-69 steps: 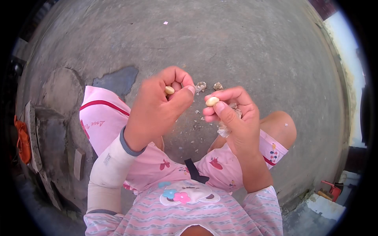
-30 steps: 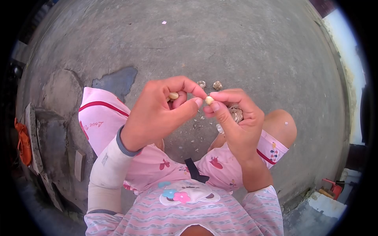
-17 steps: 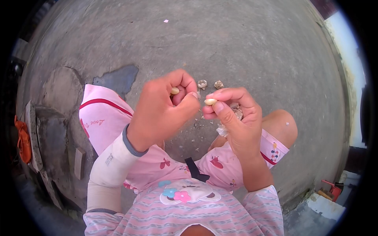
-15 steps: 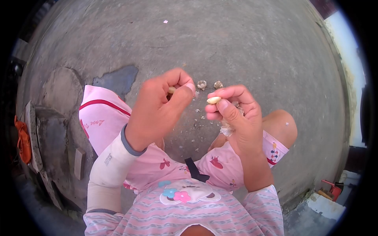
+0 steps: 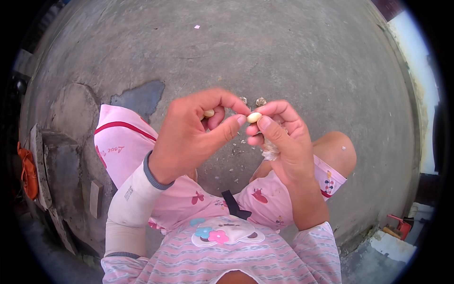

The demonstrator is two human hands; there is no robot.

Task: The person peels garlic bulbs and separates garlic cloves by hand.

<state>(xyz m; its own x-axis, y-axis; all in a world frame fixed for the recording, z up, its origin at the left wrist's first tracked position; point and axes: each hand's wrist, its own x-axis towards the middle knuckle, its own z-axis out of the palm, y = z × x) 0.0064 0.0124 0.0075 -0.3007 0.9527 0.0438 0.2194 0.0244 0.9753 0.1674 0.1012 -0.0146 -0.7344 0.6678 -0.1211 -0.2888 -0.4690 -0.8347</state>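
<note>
Between the thumb and forefinger of my right hand (image 5: 288,142) is a pale, peeled-looking garlic clove (image 5: 254,117). Papery garlic skin (image 5: 270,150) sticks out below, held against the palm by the other fingers; how much lies behind them is hidden. My left hand (image 5: 189,128) is closed, with its thumb and forefinger tips at the left end of that clove. Another pale clove (image 5: 209,113) shows inside its curled fingers. Just beyond the hands, two garlic bulb remnants lie on the ground, one (image 5: 260,102) whole in view and one (image 5: 243,100) partly covered.
Grey concrete ground (image 5: 283,57) spreads around my bent legs, with bits of skin (image 5: 231,168) scattered between them. A dark patch (image 5: 139,98) marks the floor at left. Farther left are a stone block (image 5: 64,165) and an orange cloth (image 5: 28,175). A red-handled object (image 5: 402,227) lies at lower right.
My left hand has moved right, its fingertips now meeting the clove in my right hand. The right hand has shifted slightly left, and the clove has turned a little.
</note>
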